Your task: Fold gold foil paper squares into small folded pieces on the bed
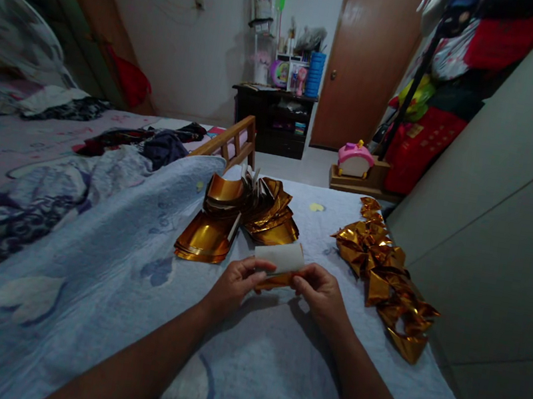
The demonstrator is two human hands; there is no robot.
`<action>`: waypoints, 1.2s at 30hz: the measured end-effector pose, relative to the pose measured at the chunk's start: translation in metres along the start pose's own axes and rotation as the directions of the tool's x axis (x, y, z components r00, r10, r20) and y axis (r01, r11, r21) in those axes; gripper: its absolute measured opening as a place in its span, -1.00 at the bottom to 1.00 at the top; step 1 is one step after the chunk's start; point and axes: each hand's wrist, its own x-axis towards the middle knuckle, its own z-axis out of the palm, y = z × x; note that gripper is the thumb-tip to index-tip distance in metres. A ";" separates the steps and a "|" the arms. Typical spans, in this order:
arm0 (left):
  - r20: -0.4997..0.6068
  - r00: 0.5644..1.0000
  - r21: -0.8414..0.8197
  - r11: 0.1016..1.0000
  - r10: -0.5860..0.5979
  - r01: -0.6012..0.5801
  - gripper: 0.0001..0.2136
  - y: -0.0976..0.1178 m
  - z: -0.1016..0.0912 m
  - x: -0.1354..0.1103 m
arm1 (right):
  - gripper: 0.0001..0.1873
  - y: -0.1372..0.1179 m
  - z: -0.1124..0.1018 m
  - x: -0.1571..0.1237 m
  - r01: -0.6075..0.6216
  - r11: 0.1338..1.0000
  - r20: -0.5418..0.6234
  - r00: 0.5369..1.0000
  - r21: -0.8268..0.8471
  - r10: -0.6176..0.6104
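Between my two hands is a sheet of gold foil paper, its pale back facing up and a shiny gold strip showing along the near edge. My left hand pinches its left end between thumb and fingers. At the right end, my right hand grips it the same way. Just beyond lies a spread of curled gold foil sheets, several in overlapping stacks. Off to the right sits a heap of folded, crumpled gold foil pieces.
A light blue blanket covers the bed under my hands. On the left are rumpled clothes and a wooden bed rail. A grey cabinet borders the right. A dark shelf and a brown door stand behind.
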 end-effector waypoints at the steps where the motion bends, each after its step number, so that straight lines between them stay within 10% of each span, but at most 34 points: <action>1: 0.022 1.000 -0.022 1.000 0.011 -0.011 -0.59 0.000 -0.001 -0.001 | -0.71 0.000 0.000 0.000 0.005 1.000 -0.013 1.000 0.003 -0.005; 10: -0.044 0.999 0.013 1.000 0.004 -0.003 -0.68 -0.009 0.003 0.004 | -0.62 0.001 0.006 0.001 0.003 0.997 -0.034 0.999 0.081 -0.001; 15: -0.073 0.997 -0.013 0.999 0.036 -0.037 -0.81 -0.008 0.005 0.007 | -0.23 0.004 0.008 0.002 -0.039 0.981 -0.027 0.999 0.188 0.045; 21: -0.064 0.998 -0.064 0.998 0.007 -0.011 -0.78 -0.005 0.006 0.006 | -0.66 0.001 0.004 0.000 -0.102 0.994 0.058 0.993 0.047 0.099; 36: 0.062 0.998 -0.272 0.962 0.001 0.016 -0.24 -0.008 0.009 0.011 | -0.81 -0.008 0.009 -0.005 0.013 0.998 0.003 1.000 -0.064 -0.013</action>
